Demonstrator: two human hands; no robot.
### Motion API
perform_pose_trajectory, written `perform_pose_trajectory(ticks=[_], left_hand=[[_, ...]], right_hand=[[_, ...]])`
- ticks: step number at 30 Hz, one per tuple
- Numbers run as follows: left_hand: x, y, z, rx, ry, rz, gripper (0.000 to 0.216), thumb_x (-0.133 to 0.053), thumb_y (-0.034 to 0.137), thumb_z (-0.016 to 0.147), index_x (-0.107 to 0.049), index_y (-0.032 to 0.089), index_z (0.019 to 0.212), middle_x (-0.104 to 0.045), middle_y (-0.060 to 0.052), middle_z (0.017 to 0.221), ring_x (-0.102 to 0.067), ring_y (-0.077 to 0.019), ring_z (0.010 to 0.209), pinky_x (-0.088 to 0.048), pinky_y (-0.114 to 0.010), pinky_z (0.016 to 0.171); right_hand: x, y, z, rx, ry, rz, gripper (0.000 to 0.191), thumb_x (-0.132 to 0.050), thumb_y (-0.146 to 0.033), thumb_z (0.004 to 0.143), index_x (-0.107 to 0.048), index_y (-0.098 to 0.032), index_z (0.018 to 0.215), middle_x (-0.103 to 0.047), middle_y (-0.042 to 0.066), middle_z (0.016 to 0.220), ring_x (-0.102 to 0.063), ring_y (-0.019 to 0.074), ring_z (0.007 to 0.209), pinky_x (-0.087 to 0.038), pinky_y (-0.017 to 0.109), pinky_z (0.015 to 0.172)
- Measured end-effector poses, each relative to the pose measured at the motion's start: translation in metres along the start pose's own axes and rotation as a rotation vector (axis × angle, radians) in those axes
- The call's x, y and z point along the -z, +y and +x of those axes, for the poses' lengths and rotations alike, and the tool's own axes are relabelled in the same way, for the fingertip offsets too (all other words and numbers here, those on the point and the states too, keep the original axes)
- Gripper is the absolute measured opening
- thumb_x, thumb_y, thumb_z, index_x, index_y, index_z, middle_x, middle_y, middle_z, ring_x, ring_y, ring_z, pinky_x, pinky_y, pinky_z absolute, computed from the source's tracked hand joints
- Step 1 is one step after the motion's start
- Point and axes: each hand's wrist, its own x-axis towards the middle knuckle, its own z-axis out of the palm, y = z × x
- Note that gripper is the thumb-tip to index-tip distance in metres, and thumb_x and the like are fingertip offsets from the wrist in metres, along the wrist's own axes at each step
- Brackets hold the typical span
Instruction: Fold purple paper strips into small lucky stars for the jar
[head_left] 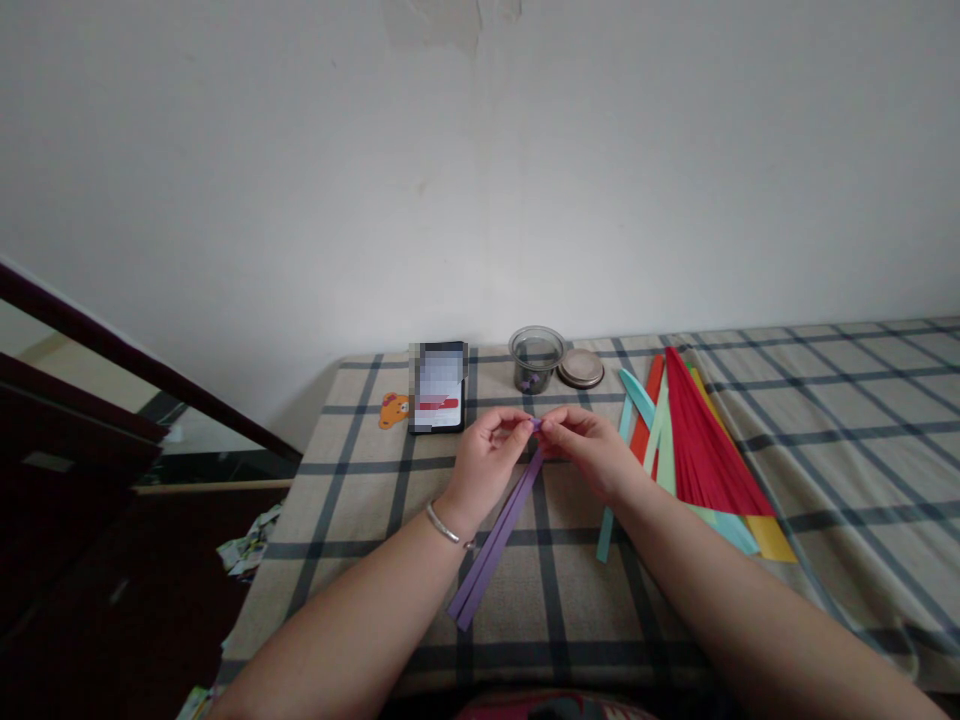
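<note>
I have both thumbs and forefingers pinching a small purple piece [535, 425], the tips of the left hand [484, 465] and right hand [592, 450] almost meeting; the other fingers curl in, and I can't tell exactly how the piece is folded between them. From that pinch, the purple strips [495, 550] run down toward seven o'clock, their long axis on a one-to-seven line. The left hand is nearer to their length, its bracelet [442, 525] just beside them. Whether a strip joins the pinched piece, I can't make out; the fingers cover the upper ends.

Taking the fingertips as my clock centre, a clear cup [531, 352] with purple bits inside stands at twelve, with a round lid [581, 366] at about one. The phone [450, 415] is at ten, overlapping an orange bear [391, 412]. At three, beyond the right hand, red strips [709, 450] fan over yellow and green ones. Everything rests on a checked cloth [337, 520], wrinkled toward four o'clock. A pale wall [637, 180] rises behind, and a dark rail [150, 370] slopes down past the table edge at nine.
</note>
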Motion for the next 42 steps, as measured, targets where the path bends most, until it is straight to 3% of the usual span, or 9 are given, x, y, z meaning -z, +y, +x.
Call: perform_pose_trajectory(ticks=[4,13,20,25,42], left_hand=[[0.0009,-0.0007,0.0008,-0.002,-0.023,0.012,0.02,-0.062,0.034,0.078,-0.064,0.015,0.085,-0.068,-0.005,0.084,-0.064,-0.0151,0.077,-0.052,-0.026,0.071],[0.0008,0.0007,-0.0006,-0.091,-0.053,0.081,0.014,-0.06,0.027,0.081,-0.066,0.016,0.086,-0.07,-0.006,0.087,-0.066,-0.0154,0.08,-0.055,-0.027,0.074],[0.0029,-0.0004,-0.0028,-0.256,-0.105,0.208,0.021,-0.06,0.016,0.079,-0.065,0.02,0.1,-0.068,-0.004,0.099,-0.064,-0.0148,0.089,-0.052,-0.029,0.082],[0.0017,-0.0003,-0.0025,-0.218,-0.062,0.168,0.017,-0.065,0.018,0.076,-0.064,0.019,0.093,-0.069,-0.003,0.092,-0.064,-0.0145,0.083,-0.053,-0.028,0.08],[0.0014,0.0023,-0.004,-0.159,-0.027,0.103,0.015,-0.064,0.027,0.078,-0.065,0.017,0.089,-0.07,-0.006,0.09,-0.066,-0.016,0.082,-0.054,-0.03,0.079]], right_hand=[[0.0002,-0.0003,0.001,-0.013,0.008,-0.027,0.03,-0.077,-0.043,0.058,-0.062,-0.018,0.064,-0.061,-0.002,0.059,-0.053,0.0098,0.055,-0.043,0.024,0.057],[0.0047,0.003,0.002,0.182,0.036,-0.245,0.024,-0.071,-0.039,0.067,-0.059,-0.018,0.065,-0.059,-0.002,0.062,-0.052,0.0111,0.057,-0.04,0.025,0.057],[0.0002,-0.0025,0.0006,0.063,0.003,-0.063,0.035,-0.076,-0.046,0.056,-0.055,-0.019,0.062,-0.055,-0.004,0.058,-0.049,0.0094,0.052,-0.041,0.024,0.054],[-0.002,-0.0048,-0.0012,-0.016,-0.014,0.036,0.034,-0.076,-0.046,0.058,-0.057,-0.018,0.063,-0.056,-0.004,0.06,-0.05,0.0088,0.053,-0.043,0.024,0.056],[-0.0009,-0.0033,-0.0018,0.105,0.015,-0.073,0.033,-0.073,-0.047,0.062,-0.056,-0.019,0.066,-0.054,-0.003,0.062,-0.049,0.0099,0.054,-0.045,0.024,0.055]])
